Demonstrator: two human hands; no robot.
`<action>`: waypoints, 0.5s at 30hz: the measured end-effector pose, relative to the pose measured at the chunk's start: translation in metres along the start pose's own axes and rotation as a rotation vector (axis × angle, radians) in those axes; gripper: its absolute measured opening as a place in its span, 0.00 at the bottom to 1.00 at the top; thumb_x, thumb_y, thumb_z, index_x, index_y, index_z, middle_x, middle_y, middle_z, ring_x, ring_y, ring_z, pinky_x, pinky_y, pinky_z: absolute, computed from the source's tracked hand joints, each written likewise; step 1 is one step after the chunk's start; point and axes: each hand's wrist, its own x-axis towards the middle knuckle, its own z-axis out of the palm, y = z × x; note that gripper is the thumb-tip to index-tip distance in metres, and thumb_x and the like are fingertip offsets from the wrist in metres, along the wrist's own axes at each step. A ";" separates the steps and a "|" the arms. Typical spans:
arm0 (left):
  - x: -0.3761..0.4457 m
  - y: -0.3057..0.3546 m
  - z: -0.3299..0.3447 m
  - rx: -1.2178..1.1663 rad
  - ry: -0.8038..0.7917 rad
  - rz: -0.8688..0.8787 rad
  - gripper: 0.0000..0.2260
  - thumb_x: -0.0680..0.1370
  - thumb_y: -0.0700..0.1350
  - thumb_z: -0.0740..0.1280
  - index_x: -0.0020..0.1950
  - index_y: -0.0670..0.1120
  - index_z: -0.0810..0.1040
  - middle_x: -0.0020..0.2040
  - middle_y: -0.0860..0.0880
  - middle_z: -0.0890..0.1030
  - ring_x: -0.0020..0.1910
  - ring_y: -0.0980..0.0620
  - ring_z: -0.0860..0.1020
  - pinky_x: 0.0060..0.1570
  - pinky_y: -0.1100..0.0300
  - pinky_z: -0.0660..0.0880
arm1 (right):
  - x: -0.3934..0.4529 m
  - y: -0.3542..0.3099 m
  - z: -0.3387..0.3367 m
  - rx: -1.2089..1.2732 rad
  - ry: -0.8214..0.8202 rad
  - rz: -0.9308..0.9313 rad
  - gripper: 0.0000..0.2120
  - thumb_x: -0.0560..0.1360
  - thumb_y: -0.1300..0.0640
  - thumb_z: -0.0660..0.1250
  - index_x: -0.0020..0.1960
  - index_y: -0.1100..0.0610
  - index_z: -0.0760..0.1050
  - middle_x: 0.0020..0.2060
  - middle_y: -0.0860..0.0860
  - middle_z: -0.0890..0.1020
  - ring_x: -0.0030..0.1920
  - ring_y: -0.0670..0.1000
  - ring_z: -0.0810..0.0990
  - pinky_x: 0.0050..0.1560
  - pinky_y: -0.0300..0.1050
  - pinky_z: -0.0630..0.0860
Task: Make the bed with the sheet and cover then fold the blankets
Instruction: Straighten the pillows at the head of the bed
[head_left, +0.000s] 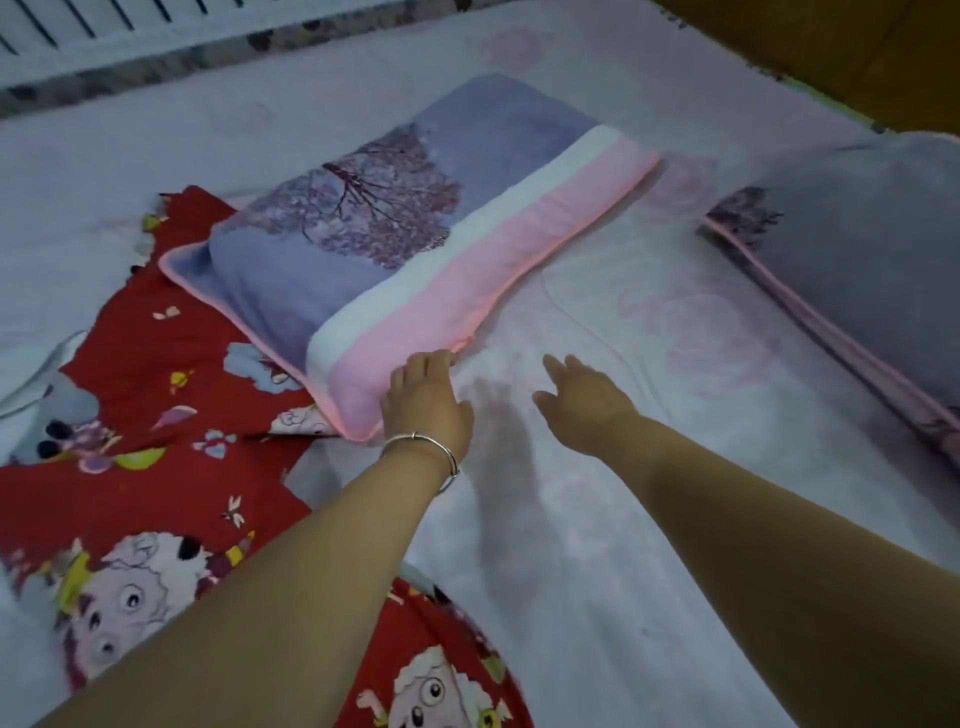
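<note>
A pale pink sheet (597, 519) with faint flower prints covers the bed. A pillow (395, 244) with a purple tree print and a pink-and-white band lies across the middle. My left hand (426, 400), with a silver bangle on the wrist, rests at the pillow's near pink corner; its fingertips are hidden under the edge. My right hand (582, 400) hovers over the sheet just right of that corner, fingers straight and holding nothing. A red cartoon-print blanket (166, 457) lies crumpled at the left, partly under the pillow.
A second pillow (862, 270) in grey-purple lies at the right edge of the bed. A white slatted headboard (78, 26) runs along the far left. A brown wooden surface (857, 57) stands at the far right corner.
</note>
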 end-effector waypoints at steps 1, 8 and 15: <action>0.012 -0.016 -0.008 0.049 -0.005 0.007 0.26 0.76 0.46 0.65 0.72 0.48 0.61 0.73 0.46 0.61 0.72 0.44 0.60 0.67 0.52 0.61 | 0.010 -0.019 0.002 0.018 -0.007 -0.005 0.26 0.82 0.50 0.51 0.77 0.55 0.50 0.76 0.56 0.56 0.74 0.60 0.59 0.73 0.53 0.60; 0.081 -0.093 -0.026 0.302 -0.205 0.046 0.41 0.76 0.54 0.65 0.77 0.50 0.38 0.78 0.44 0.40 0.77 0.40 0.41 0.75 0.46 0.49 | 0.073 -0.124 0.004 0.147 0.036 0.021 0.22 0.82 0.56 0.50 0.76 0.53 0.58 0.77 0.62 0.49 0.74 0.67 0.54 0.72 0.53 0.57; 0.114 -0.105 -0.005 0.489 -0.315 0.120 0.41 0.75 0.44 0.65 0.77 0.46 0.38 0.75 0.34 0.49 0.72 0.31 0.55 0.65 0.40 0.67 | 0.136 -0.148 0.008 -0.003 -0.081 0.072 0.24 0.83 0.53 0.48 0.78 0.52 0.51 0.76 0.64 0.45 0.74 0.66 0.56 0.73 0.56 0.59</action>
